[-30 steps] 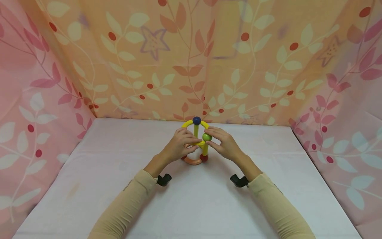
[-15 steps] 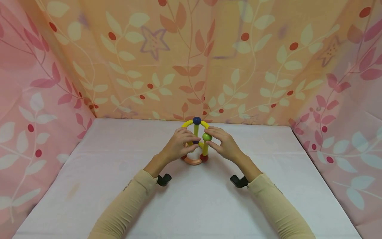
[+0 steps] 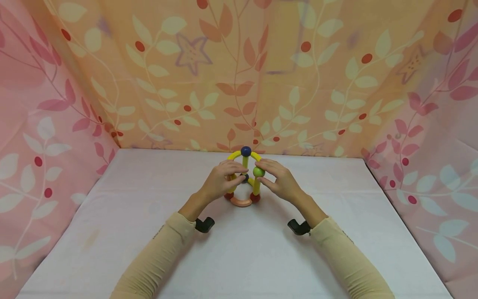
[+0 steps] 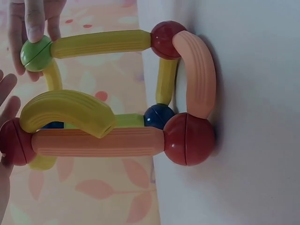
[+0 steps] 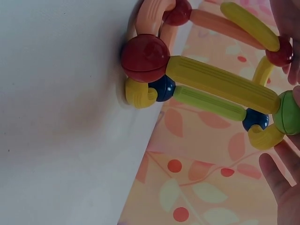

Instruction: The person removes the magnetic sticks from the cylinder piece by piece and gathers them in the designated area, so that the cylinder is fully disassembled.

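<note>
A frame of magnetic rods and balls stands upright mid-table. My right hand (image 3: 281, 179) pinches the green ball (image 4: 36, 53) at its upper right corner, atop a straight yellow rod (image 5: 222, 83). At the upper left corner, my left hand (image 3: 221, 179) grips the red ball (image 5: 280, 50), which tops a straight orange rod (image 4: 98, 142) and is hidden in the head view. From that red ball a curved yellow rod (image 4: 68, 108) droops, its other end free. A blue ball (image 3: 246, 151) joins two yellow arcs at the upper back. Two lower red balls (image 4: 190, 139) flank a curved orange rod (image 3: 241, 202).
A lower blue ball (image 4: 159, 116) sits at the frame's back, on the white table (image 3: 254, 257). Black curved pieces (image 3: 205, 224) show beside both wrists. Patterned cloth (image 3: 239, 74) hangs behind the table and along both sides.
The curved yellow rod, which reached across toward the green ball, has swung downward at the left. My left hand has shifted slightly left. My right hand stays at the green ball.
</note>
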The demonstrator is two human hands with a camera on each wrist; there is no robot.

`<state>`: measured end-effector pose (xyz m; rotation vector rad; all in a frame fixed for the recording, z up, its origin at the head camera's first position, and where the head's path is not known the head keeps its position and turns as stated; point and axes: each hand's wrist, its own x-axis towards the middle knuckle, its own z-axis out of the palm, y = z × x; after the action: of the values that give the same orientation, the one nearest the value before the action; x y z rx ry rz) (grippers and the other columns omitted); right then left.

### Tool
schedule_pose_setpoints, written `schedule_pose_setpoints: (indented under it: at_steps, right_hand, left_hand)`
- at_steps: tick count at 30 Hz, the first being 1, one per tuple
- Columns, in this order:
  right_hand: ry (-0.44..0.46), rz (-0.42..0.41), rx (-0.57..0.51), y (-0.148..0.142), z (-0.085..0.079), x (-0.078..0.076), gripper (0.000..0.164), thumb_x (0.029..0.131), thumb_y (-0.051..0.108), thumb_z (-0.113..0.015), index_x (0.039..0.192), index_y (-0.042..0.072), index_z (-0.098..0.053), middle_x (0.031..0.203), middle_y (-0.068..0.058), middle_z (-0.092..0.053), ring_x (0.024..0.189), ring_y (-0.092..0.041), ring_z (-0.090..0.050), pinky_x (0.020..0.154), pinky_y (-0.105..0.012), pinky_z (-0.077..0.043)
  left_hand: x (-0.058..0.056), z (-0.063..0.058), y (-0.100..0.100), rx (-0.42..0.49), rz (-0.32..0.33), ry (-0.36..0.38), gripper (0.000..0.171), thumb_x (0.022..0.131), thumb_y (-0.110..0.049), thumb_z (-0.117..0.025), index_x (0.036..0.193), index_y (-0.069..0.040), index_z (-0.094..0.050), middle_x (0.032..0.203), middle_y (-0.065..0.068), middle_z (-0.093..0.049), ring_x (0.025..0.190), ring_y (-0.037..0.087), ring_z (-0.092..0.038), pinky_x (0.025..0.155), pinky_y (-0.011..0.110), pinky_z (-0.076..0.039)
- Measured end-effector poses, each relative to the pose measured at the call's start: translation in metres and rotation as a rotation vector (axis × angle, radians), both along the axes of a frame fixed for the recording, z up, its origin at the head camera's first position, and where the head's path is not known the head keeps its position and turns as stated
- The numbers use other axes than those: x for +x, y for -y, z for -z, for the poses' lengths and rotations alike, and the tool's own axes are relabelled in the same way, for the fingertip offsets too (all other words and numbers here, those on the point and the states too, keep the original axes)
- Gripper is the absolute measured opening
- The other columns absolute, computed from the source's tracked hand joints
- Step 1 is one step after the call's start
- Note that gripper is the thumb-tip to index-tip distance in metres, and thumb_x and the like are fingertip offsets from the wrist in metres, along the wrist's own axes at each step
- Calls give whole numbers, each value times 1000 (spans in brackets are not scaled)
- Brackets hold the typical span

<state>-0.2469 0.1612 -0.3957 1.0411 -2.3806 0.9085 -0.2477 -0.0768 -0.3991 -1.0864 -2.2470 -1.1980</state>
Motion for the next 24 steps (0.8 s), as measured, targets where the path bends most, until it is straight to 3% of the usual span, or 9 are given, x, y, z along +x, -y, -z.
schedule_pose_setpoints:
  at_steps: [3,5,9,13,17,20,24]
  right_hand:
    - [-7,-2,-14,0,2,0,47,82,8,-77,127,1,-63,128,-16,-65,125,-33,-57,104,-48,-46]
    - [-8,0,-29,-1,3,-1,48,82,8,-77,127,1,-63,129,-16,-64,125,-32,-57,104,-47,-46]
    - [6,10,-73,-2,5,0,48,82,6,-77,127,0,-62,130,-16,-64,124,-32,-58,104,-46,-47]
    - [29,31,-127,-5,6,2,49,81,5,-77,127,-1,-62,130,-16,-64,122,-32,-60,98,-46,-51]
    - [64,54,-170,-10,12,2,52,81,5,-77,130,0,-60,131,-15,-63,120,-30,-61,91,-44,-55]
    - [141,67,-207,-11,15,3,54,83,5,-75,133,0,-57,133,-16,-61,121,-32,-59,91,-46,-55]
    - [315,76,-303,-13,20,6,57,86,8,-73,139,3,-52,137,-18,-58,124,-34,-57,96,-49,-52]
  left_hand:
    - [0,-1,2,59,4,37,23,84,-5,-74,107,-4,-74,108,11,-73,96,27,-63,68,37,-54]
    - [0,-1,4,87,-4,51,22,85,-4,-73,107,-3,-74,110,12,-72,95,27,-62,65,32,-54]
    - [0,-1,7,126,-39,55,22,87,-4,-71,108,-4,-74,113,13,-71,106,25,-63,76,28,-57]
    - [0,0,13,175,-73,88,22,87,-5,-71,109,-4,-74,114,11,-71,116,24,-61,94,37,-54]
    - [0,3,20,227,-110,149,24,88,-6,-71,111,-2,-73,118,12,-70,119,26,-60,104,43,-48]
    - [2,3,25,251,-168,217,27,89,-7,-69,115,0,-70,122,14,-68,120,28,-59,105,45,-47]
    - [1,8,32,306,-209,325,32,90,-4,-67,121,5,-65,127,20,-64,121,33,-58,104,48,-47]
